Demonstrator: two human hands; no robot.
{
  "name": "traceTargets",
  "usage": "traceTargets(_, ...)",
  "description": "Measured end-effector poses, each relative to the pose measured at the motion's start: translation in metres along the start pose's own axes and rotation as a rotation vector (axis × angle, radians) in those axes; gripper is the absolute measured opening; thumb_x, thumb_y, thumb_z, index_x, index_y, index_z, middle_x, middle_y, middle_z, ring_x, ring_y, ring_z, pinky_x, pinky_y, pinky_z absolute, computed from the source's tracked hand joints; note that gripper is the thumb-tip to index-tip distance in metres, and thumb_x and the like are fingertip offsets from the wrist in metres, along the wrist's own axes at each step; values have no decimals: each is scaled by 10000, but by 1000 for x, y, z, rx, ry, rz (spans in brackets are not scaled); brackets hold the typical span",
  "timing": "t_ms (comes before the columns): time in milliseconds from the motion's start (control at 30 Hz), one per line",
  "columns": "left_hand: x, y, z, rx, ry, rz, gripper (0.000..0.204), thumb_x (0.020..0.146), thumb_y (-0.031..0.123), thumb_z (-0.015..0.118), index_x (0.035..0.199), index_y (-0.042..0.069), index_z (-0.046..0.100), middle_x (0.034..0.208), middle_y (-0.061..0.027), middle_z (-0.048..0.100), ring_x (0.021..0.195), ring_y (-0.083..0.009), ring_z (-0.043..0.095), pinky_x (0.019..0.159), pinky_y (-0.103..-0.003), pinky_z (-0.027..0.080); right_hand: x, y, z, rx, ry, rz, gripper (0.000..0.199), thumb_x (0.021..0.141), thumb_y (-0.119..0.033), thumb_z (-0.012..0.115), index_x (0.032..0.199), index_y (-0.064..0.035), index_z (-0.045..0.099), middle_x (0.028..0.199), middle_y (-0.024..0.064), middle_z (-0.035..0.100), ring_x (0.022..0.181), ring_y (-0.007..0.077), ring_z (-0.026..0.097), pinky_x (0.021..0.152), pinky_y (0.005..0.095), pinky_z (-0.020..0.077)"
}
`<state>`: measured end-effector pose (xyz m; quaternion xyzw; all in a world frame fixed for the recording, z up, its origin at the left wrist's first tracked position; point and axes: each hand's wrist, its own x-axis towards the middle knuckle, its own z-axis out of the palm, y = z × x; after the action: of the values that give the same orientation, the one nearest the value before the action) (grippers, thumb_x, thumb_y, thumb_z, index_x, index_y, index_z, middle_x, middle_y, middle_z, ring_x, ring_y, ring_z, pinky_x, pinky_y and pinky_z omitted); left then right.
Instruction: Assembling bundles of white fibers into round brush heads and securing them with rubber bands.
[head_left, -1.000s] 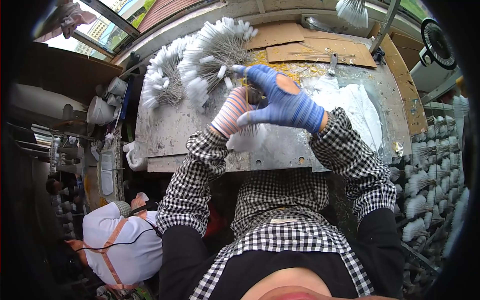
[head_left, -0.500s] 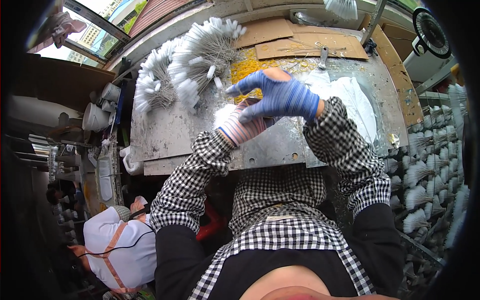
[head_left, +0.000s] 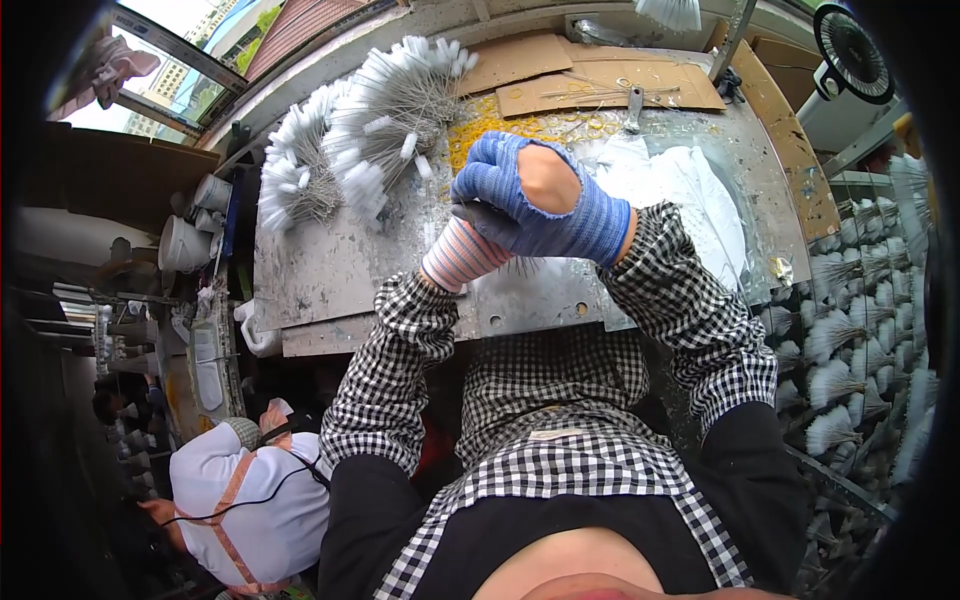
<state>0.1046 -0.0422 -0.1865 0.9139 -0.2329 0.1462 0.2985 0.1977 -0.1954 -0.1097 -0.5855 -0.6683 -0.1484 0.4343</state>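
My right hand point(head_left: 545, 200) wears a blue knit glove with a hole over the back of the hand. It is closed over my left hand point(head_left: 462, 254), which wears a pink-and-white striped glove and is mostly hidden beneath it. Both hands hover over the near middle of the grey metal tabletop point(head_left: 330, 270). A dark end shows at the blue fingertips, and thin wire stems point(head_left: 520, 267) stick out under the hands, so the right hand grips a small bundle of wire brushes. The left fingers are hidden.
Two fanned heaps of white-tipped wire brushes point(head_left: 385, 110) lie at the table's far left. Yellow rubber bands point(head_left: 500, 125), cardboard sheets point(head_left: 610, 85), a metal tool point(head_left: 633, 105) and white cloth point(head_left: 690, 180) lie behind. Brush racks point(head_left: 850, 330) stand right. Another person point(head_left: 250, 500) crouches lower left.
Both hands have drawn back from the brush heap toward my body, staying clasped together; the striped left hand has slid further under the blue right hand.
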Motion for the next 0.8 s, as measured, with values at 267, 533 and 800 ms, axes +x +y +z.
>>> traceTargets(267,-20,7,71,-2040,404,-23,538,1102,359,376,1535,54,281,1512,-98,416,1381,-229,446,1141,-386,405,6,-29,0,-114,182,-44,394,836,-231,799,1126,-27,628,887,126,623,880,301,641,786,407,509)
traceTargets(533,-45,24,88,-939,581,-575,702,1037,604,330,1505,89,425,1476,-107,523,1354,-295,491,1124,-467,409,-80,-97,-79,341,523,482,259,925,-96,697,1154,8,631,1004,99,674,889,166,654,835,317,515)
traceTargets(800,-46,71,112,-2576,959,-779,415,943,295,625,1254,23,580,1142,-120,627,1038,-259,621,869,-431,582,-147,-111,-48,312,439,901,109,922,-87,695,999,-9,693,862,52,682,783,119,620,744,282,493)
